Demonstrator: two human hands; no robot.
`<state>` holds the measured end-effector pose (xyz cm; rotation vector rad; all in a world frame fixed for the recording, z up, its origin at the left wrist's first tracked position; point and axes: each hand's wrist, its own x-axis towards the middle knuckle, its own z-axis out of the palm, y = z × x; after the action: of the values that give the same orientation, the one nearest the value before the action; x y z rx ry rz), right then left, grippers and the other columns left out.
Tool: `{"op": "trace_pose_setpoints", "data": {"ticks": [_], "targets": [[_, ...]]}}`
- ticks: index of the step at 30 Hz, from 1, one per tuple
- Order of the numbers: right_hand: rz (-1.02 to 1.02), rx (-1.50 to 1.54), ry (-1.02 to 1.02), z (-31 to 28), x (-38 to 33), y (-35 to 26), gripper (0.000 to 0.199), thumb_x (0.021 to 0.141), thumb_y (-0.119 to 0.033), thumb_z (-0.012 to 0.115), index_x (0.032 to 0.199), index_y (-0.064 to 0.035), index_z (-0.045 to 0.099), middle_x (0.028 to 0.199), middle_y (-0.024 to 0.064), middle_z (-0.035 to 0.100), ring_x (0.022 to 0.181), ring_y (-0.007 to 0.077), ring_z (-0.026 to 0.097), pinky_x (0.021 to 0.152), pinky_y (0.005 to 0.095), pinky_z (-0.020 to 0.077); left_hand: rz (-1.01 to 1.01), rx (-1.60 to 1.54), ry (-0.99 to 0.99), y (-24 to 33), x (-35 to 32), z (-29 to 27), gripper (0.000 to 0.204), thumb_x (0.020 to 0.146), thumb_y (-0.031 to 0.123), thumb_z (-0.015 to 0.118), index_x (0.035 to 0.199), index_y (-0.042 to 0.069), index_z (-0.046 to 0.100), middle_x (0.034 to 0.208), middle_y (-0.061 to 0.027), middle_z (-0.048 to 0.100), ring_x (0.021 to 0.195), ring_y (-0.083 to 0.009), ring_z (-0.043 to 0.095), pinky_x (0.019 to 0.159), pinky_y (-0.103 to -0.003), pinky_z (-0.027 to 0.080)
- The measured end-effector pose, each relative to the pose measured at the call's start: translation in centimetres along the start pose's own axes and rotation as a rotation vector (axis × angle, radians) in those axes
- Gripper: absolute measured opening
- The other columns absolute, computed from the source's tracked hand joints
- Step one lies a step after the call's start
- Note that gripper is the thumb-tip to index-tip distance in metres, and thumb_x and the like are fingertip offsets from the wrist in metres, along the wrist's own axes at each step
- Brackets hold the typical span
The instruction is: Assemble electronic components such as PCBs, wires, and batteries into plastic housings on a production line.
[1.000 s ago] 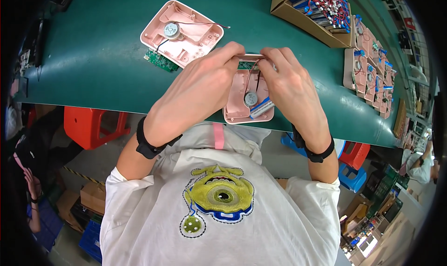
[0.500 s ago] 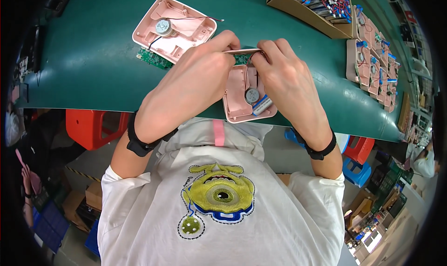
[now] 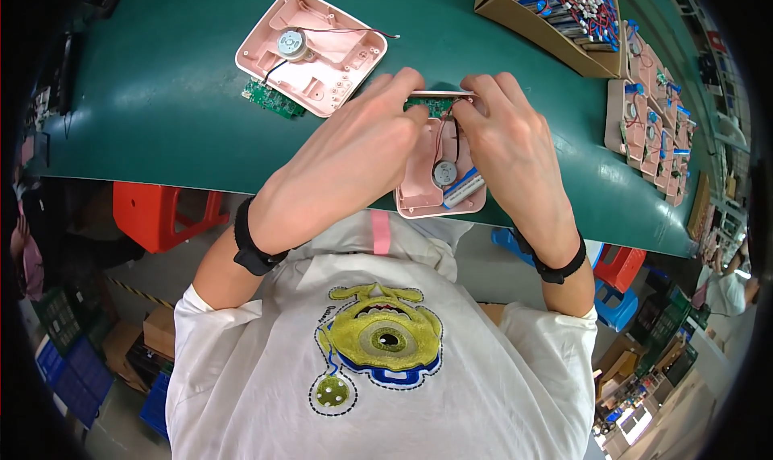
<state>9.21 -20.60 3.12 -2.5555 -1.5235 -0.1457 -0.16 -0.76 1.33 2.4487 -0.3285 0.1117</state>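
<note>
On the far left of the green bench (image 3: 161, 98) I see only bare, smooth matting, with dark clutter past its edge that I cannot make out. Next comes a pink plastic shell (image 3: 310, 51), squarish with rounded corners, lying open side up; a round silver motor (image 3: 291, 43) sits in it, thin wires trail across it, and a small green circuit board (image 3: 272, 99) pokes out from under its near edge. Then my left hand (image 3: 354, 158), wrist wrapped in a black band (image 3: 251, 243), its fingers (image 3: 400, 86) pressed together and pinching the left end of a narrow green circuit strip (image 3: 431, 103). That strip is held just above the far end of a second pink shell (image 3: 439, 174), which rests at the bench's near edge and carries a small round motor (image 3: 444, 172), red and black wires, and a blue and silver cell (image 3: 463, 188). My right hand (image 3: 515, 150) mirrors the left, fingers (image 3: 483, 90) closed on the strip's right end. Farther right, a brown cardboard box (image 3: 547, 21) holds rows of blue packs with red wiring, and along the right rim a row of pink shells (image 3: 652, 130) lies flat, each fitted with blue parts.
</note>
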Motion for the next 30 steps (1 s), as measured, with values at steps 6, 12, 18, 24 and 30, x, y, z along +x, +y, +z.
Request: {"op": "trace_pose_setpoints", "data": {"ticks": [6, 12, 18, 24, 30], "targets": [[-0.035, -0.015, 0.013, 0.1, -0.1, 0.2, 0.012, 0.076, 0.003, 0.073, 0.087, -0.0007, 0.07, 0.115, 0.007, 0.069, 0.099, 0.0262, 0.066, 0.072, 0.0392, 0.0607, -0.029, 0.013, -0.02, 0.2, -0.4, 0.2, 0.037, 0.082, -0.012, 0.066, 0.119, -0.011, 0.074, 0.133, -0.0205, 0.063, 0.116, -0.0372, 0.067, 0.096, -0.045, 0.057], [-0.028, -0.035, 0.048, 0.4, -0.1, 0.2, 0.01, 0.077, 0.001, 0.074, 0.085, -0.0016, 0.069, 0.113, 0.0059, 0.07, 0.095, 0.0249, 0.066, 0.067, 0.0384, 0.0593, -0.03, -0.007, -0.019, 0.2, -0.4, 0.1, 0.035, 0.081, -0.011, 0.067, 0.115, -0.011, 0.074, 0.131, -0.02, 0.063, 0.118, -0.0375, 0.065, 0.099, -0.046, 0.056], [-0.042, -0.014, 0.035, -0.6, 0.8, 0.2, 0.018, 0.081, -0.001, 0.078, 0.093, -0.003, 0.066, 0.112, 0.0056, 0.072, 0.088, 0.026, 0.069, 0.063, 0.0395, 0.0578, -0.058, -0.016, -0.083, 0.2, 0.0, -0.3, 0.031, 0.081, -0.01, 0.068, 0.112, -0.009, 0.073, 0.13, -0.0194, 0.064, 0.116, -0.0372, 0.064, 0.098, -0.046, 0.055], [0.231, 0.123, -0.109, -0.2, 1.0, 1.0, 0.038, 0.083, -0.005, 0.084, 0.112, -0.0052, 0.06, 0.105, 0.0098, 0.076, 0.078, 0.033, 0.07, 0.066, 0.0445, 0.0575, -0.047, -0.034, -0.063, 0.2, 0.2, -0.3, 0.031, 0.083, -0.009, 0.068, 0.113, -0.009, 0.073, 0.129, -0.019, 0.064, 0.115, -0.0373, 0.064, 0.098, -0.045, 0.055], [0.329, 0.212, -0.194, -0.2, 1.0, 1.2, 0.041, 0.086, -0.005, 0.085, 0.118, -0.0036, 0.059, 0.099, 0.016, 0.078, 0.072, 0.0373, 0.072, 0.068, 0.0481, 0.0576, -0.041, -0.044, -0.048, 0.1, 0.2, -0.3, 0.032, 0.084, -0.008, 0.069, 0.115, -0.01, 0.073, 0.128, -0.0197, 0.064, 0.114, -0.0377, 0.064, 0.097, -0.045, 0.056]]}}
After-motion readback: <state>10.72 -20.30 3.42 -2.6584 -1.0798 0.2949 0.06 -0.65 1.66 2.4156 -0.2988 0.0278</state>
